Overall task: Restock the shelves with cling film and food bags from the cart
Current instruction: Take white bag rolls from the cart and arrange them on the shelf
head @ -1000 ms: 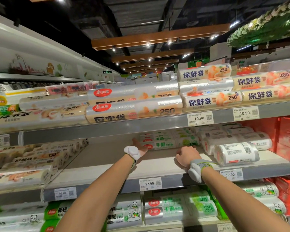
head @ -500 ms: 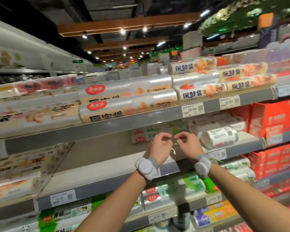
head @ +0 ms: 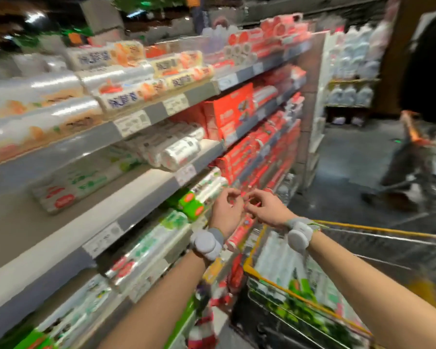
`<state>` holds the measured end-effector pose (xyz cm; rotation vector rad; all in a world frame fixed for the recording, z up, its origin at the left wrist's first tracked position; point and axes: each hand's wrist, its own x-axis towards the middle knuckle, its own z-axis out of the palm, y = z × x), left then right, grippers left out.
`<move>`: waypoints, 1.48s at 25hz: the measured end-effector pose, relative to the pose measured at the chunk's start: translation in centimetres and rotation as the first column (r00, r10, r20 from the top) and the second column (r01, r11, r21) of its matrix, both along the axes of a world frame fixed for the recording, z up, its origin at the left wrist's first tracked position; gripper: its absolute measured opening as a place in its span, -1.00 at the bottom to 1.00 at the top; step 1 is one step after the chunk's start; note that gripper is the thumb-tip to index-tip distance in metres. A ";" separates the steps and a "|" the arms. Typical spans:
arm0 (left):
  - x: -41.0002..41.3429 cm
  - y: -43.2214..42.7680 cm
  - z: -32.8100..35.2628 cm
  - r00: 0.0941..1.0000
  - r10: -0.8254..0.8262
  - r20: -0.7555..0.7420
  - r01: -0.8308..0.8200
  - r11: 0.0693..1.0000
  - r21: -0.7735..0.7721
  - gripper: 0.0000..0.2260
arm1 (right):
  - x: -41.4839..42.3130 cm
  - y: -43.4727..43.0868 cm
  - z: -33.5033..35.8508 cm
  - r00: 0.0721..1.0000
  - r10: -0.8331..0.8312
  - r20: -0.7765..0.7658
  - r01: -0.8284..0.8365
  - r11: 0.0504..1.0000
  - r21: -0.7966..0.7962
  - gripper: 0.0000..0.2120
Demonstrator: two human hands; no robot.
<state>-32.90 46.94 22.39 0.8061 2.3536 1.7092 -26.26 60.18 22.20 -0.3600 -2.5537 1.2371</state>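
Head view, blurred: left hand [head: 225, 210] and right hand [head: 265, 210] meet mid-frame, fingers curled; whether they pinch anything, I cannot tell. Cart [head: 378, 230] sits lower right.

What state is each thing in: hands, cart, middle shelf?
left hand: fingers curled, nothing visibly held.
right hand: fingers curled, tips near the left's, nothing visibly held.
cart: loaded with packs, beside the shelves.
middle shelf: partly stocked, with a bare patch at the front left.
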 end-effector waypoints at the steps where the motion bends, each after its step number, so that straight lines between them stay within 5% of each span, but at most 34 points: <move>1: 1.4 2.2 -0.7 0.999 -0.036 0.018 0.036 0.999 -0.023 -0.91 | 2.0 1.8 -0.6 0.998 -0.026 0.052 0.025 1.000 0.014 -0.88; 13: 17.1 22.7 -8.9 0.929 -0.335 0.155 0.368 0.876 -0.314 -0.80 | 22.0 21.0 -9.4 0.881 -0.249 0.402 0.337 0.927 -0.165 -0.87; 22: 14.1 29.9 -16.4 0.875 -0.354 0.330 0.474 0.767 -0.433 -0.88 | 22.6 27.8 -18.0 0.775 -0.268 0.572 0.495 0.821 -0.286 -0.84; 29: 8.5 35.9 -29.4 0.767 -0.342 0.543 0.624 0.597 -0.505 -0.75 | 18.5 31.3 -31.8 0.518 -0.250 0.818 0.670 0.714 -0.205 -0.75; 31: 8.2 36.7 -33.7 0.712 -0.335 0.617 0.686 0.516 -0.513 -0.85 | 18.4 31.9 -36.4 0.416 -0.249 0.875 0.678 0.726 -0.116 -0.78; 37: 8.1 38.8 -41.2 0.555 -0.309 0.772 0.818 0.371 -0.439 -0.77 | 17.0 30.6 -44.2 0.197 -0.295 0.935 0.707 0.704 0.073 -0.47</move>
